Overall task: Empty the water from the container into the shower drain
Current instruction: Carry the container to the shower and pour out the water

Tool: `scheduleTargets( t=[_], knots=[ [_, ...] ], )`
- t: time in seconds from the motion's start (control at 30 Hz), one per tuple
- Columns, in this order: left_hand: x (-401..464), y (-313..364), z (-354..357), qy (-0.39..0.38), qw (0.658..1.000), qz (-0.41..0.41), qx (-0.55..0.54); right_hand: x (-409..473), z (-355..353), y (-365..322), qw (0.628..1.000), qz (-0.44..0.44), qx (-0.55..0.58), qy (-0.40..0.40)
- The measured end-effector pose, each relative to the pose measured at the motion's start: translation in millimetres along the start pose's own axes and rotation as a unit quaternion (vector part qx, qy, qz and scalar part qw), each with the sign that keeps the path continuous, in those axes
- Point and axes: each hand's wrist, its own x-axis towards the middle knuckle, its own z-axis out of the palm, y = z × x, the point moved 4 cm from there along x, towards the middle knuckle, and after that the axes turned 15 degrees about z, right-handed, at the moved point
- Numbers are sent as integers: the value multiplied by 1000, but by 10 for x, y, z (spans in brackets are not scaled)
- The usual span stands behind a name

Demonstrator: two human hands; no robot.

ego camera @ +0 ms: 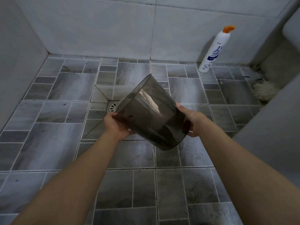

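Note:
A smoky, see-through plastic container is held above the tiled floor, tilted with its open mouth facing up and away to the left, over the round metal shower drain. My left hand grips its lower left wall and my right hand grips its right side near the base. The container partly hides the drain. I cannot make out any water in it or pouring from it.
A white cleaner bottle with an orange cap stands against the back wall at the right. A white mop head lies in the right corner beside a pale fixture. Grey tiled walls close the left and back sides.

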Motion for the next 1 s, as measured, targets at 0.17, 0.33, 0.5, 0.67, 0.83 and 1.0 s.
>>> scheduleTargets(
  t=[0.17, 0.33, 0.5, 0.67, 0.83, 1.0],
  knots=[
    [32, -12, -29, 1, 1000, 1, -5, -39, 1, 6, 1000, 3, 4, -5],
    [34, -8, -14, -7, 1000, 6, -2, -67, -9, 1, 1000, -2, 23, -5],
    [37, -9, 1, -3, 1000, 4, -5, -129, -8, 3, 999, -12, 38, -5],
    [45, -30, -25, 0, 1000, -3, -2, -155, -9, 12, 999, -10, 46, -3],
    [88, -48, -39, 12, 1000, -8, -10, -101, -33, 3, 999, -3, 52, 11],
    [106, -65, -39, 5, 1000, -6, -14, -75, -48, -19, 998, -15, 67, 12]
  ],
)
